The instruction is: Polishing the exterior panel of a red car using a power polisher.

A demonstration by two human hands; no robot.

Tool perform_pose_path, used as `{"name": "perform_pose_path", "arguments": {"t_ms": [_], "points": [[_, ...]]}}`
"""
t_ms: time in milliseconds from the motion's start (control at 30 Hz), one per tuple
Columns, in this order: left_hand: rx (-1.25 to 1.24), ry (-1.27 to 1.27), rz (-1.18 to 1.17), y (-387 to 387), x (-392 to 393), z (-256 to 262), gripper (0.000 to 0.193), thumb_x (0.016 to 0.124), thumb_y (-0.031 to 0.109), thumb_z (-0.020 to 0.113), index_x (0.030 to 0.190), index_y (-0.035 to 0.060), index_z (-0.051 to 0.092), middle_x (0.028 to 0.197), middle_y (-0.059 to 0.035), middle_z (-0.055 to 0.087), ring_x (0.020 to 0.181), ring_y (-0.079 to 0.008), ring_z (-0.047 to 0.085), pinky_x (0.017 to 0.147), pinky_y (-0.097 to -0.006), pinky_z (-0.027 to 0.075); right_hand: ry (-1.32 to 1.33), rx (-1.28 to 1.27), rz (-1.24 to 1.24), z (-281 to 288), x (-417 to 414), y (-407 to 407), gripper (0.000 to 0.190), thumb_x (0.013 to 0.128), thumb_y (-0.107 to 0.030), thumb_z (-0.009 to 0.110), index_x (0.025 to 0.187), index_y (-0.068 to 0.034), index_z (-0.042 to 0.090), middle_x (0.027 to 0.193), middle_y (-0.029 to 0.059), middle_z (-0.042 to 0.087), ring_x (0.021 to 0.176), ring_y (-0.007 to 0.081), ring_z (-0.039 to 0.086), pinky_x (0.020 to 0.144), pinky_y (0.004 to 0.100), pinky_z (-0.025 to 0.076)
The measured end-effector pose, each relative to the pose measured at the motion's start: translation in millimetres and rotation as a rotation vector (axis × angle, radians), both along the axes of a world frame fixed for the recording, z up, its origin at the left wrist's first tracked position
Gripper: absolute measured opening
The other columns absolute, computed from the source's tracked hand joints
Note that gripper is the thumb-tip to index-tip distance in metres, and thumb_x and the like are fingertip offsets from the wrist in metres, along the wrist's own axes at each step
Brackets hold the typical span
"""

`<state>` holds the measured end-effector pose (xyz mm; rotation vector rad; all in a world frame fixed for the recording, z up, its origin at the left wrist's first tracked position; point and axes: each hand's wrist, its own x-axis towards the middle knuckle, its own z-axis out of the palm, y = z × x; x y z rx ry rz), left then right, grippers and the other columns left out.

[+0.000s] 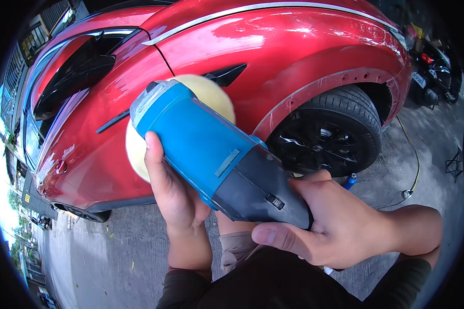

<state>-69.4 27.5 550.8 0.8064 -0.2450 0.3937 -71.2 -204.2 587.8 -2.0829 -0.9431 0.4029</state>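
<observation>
A blue and dark grey rotary polisher lies across the middle of the view in both hands. My left hand holds the blue body near its front, thumb along the side. The rear handle is in my right hand, close to a small black switch. Behind the tool shows a round pale yellow polishing pad, facing the red car's body panel; whether it touches the paint I cannot tell. A black trim piece sits on the fender just above the pad.
The car's front wheel stands at right under a bare wheel arch edge. A black and red side mirror juts out at left. On the concrete lie a cable with a connector and a blue bottle-like object. A motorcycle stands far right.
</observation>
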Motion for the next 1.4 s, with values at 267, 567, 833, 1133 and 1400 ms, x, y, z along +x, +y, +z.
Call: {"name": "perform_pose_path", "arguments": {"t_ms": [267, 567, 833, 1133, 1400], "points": [[0.022, 0.065, -0.203, -49.1, 15.9, 13.8, 0.062, 0.106, 0.047, 0.066, 0.143, 0.0000, 0.049, 0.123, -0.0129, 0.067, 0.112, -0.0192, 0.069, 0.096, -0.0371, 0.059, 0.493, 0.272, -0.264, 16.8, -38.4, -51.3, 0.060, 0.100, -0.045, 0.075, 0.116, 0.009, 0.056, 0.086, 0.0137, 0.066, 0.057, 0.0199, 0.067, 0.051, 0.0327, 0.055], [-0.025, 0.055, -0.274, -57.2, 27.0, 13.0, 0.066, 0.106, 0.046, 0.068, 0.143, -0.0008, 0.041, 0.127, -0.0136, 0.063, 0.116, -0.0186, 0.066, 0.099, -0.0368, 0.058, 0.483, 0.261, -0.444, 32.4, -48.0, -54.1, 0.060, 0.101, -0.044, 0.074, 0.123, 0.008, 0.056, 0.087, 0.0132, 0.069, 0.059, 0.0203, 0.066, 0.054, 0.0366, 0.055], [-0.008, 0.030, 0.088, 10.1, -7.6, 15.1, 0.069, 0.112, 0.055, 0.046, 0.157, 0.0036, 0.043, 0.142, -0.0197, 0.063, 0.124, -0.0314, 0.068, 0.106, -0.0452, 0.058, 0.349, -0.021, 0.006, 35.9, 1.0, 15.2, 0.053, 0.104, -0.048, 0.069, 0.108, 0.004, 0.066, 0.075, 0.0100, 0.068, 0.061, 0.0209, 0.068, 0.060, 0.0335, 0.054], [-0.096, 0.024, -0.008, 25.8, 0.5, 43.9, 0.056, 0.113, 0.044, 0.051, 0.146, -0.0012, 0.057, 0.141, -0.0224, 0.066, 0.125, -0.0375, 0.068, 0.112, -0.0545, 0.051, -0.057, 0.022, 0.246, 68.3, 14.5, 15.0, 0.063, 0.104, -0.059, 0.063, 0.098, 0.004, 0.073, 0.076, 0.0090, 0.069, 0.070, 0.0187, 0.068, 0.063, 0.0344, 0.050], [0.010, -0.082, -0.335, 45.5, 35.2, 78.6, 0.052, 0.116, 0.036, 0.045, 0.147, -0.0041, 0.050, 0.152, -0.0218, 0.058, 0.143, -0.0377, 0.053, 0.125, -0.0565, 0.035, 0.180, 0.129, -0.027, 57.3, 31.9, -77.0, 0.063, 0.104, -0.059, 0.063, 0.100, 0.003, 0.073, 0.077, 0.0095, 0.071, 0.065, 0.0159, 0.068, 0.058, 0.0288, 0.052]]}}
